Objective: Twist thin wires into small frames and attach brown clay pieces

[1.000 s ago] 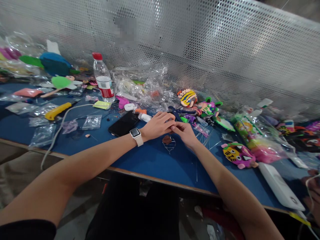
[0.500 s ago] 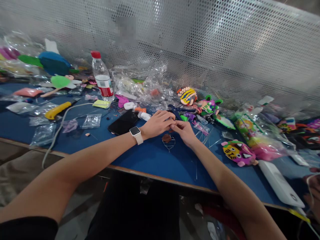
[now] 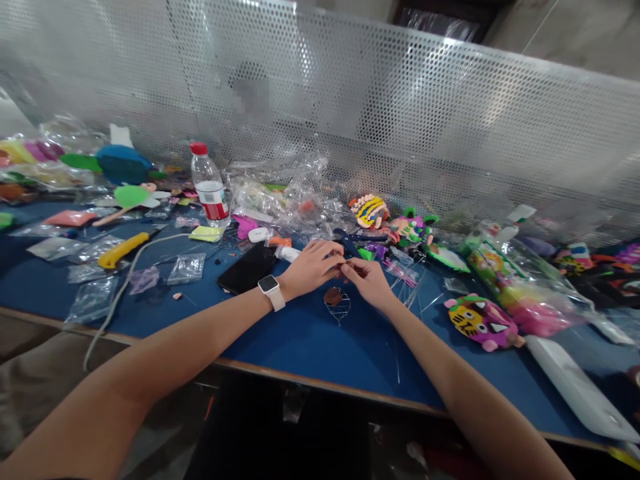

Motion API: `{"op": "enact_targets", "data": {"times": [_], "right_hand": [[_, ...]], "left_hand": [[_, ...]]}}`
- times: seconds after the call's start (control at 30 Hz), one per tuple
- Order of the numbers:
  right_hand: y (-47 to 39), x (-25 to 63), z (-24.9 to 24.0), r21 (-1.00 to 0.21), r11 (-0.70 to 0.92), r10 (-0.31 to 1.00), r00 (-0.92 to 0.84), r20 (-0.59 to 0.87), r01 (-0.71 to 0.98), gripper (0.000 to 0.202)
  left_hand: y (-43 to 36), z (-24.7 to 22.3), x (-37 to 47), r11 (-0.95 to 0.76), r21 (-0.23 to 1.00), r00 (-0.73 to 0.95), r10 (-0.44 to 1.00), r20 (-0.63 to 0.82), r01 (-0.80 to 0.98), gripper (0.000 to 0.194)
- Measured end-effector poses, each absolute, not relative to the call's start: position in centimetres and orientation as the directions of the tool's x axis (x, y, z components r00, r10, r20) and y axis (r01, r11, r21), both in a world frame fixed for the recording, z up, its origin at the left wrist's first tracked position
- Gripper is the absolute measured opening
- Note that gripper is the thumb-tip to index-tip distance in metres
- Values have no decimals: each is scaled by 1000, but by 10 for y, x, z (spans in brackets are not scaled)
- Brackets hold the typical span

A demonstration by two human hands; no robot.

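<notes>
My left hand (image 3: pixel 316 268), with a pale-strapped watch (image 3: pixel 271 285) on its wrist, and my right hand (image 3: pixel 367 280) meet fingertip to fingertip above the table. Both are closed in a pinch. Whatever lies between the fingertips is small and mostly hidden. Just below them, a leaf-shaped wire frame (image 3: pixel 341 312) lies on the blue tabletop, with a flat brown piece that looks like modelling clay (image 3: pixel 333 297) over its upper left part. Beyond my fingers are dark-blue-handled pliers (image 3: pixel 361 237). A white tube (image 3: pixel 287 254) and a black phone (image 3: pixel 249 268) are beside my left hand.
Left of my hands are a red-capped bottle (image 3: pixel 212 193), a yellow utility knife (image 3: pixel 123 251) and a white cable (image 3: pixel 113 303). Clay figures, including a purple-and-yellow one (image 3: pixel 484 321), and a long white device (image 3: pixel 575 383) lie to the right. A perforated metal screen (image 3: pixel 320 87) stands behind.
The view has tilted up, so the table and things appear lower. My hands stay together over the same spot, with only slight finger shifts. The wire frame has stayed put.
</notes>
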State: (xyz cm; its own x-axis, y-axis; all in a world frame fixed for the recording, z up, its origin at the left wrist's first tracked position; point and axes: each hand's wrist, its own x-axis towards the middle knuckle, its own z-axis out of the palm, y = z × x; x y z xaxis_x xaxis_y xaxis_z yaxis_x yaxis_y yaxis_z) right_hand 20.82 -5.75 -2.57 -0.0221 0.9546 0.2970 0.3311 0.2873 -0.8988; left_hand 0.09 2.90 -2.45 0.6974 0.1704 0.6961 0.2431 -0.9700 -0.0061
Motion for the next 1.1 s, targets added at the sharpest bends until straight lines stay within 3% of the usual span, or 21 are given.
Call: {"op": "enact_targets", "data": {"times": [0.2,0.43,0.63,0.93,1.1], "right_hand": [[-57,206,-24,-935,272,959,22,284,228,56],[-56,210,-24,-934,242,970,-84,227,265,56],[-58,206,-25,-951,220,970,-155,189,219,54],[-56,206,-27,-955,212,975,-112,192,206,49],[-55,208,-26,-950,229,973,-81,216,212,48]], "left_hand": [[28,-23,0,-969,-25,638,143,757,247,20],[27,-21,-1,-982,-66,766,95,635,177,32],[27,-24,-1,-984,-96,771,58,634,153,14],[24,-20,-1,-975,-118,719,53,693,186,1],[25,-20,-1,-981,-85,715,69,696,177,6]]}}
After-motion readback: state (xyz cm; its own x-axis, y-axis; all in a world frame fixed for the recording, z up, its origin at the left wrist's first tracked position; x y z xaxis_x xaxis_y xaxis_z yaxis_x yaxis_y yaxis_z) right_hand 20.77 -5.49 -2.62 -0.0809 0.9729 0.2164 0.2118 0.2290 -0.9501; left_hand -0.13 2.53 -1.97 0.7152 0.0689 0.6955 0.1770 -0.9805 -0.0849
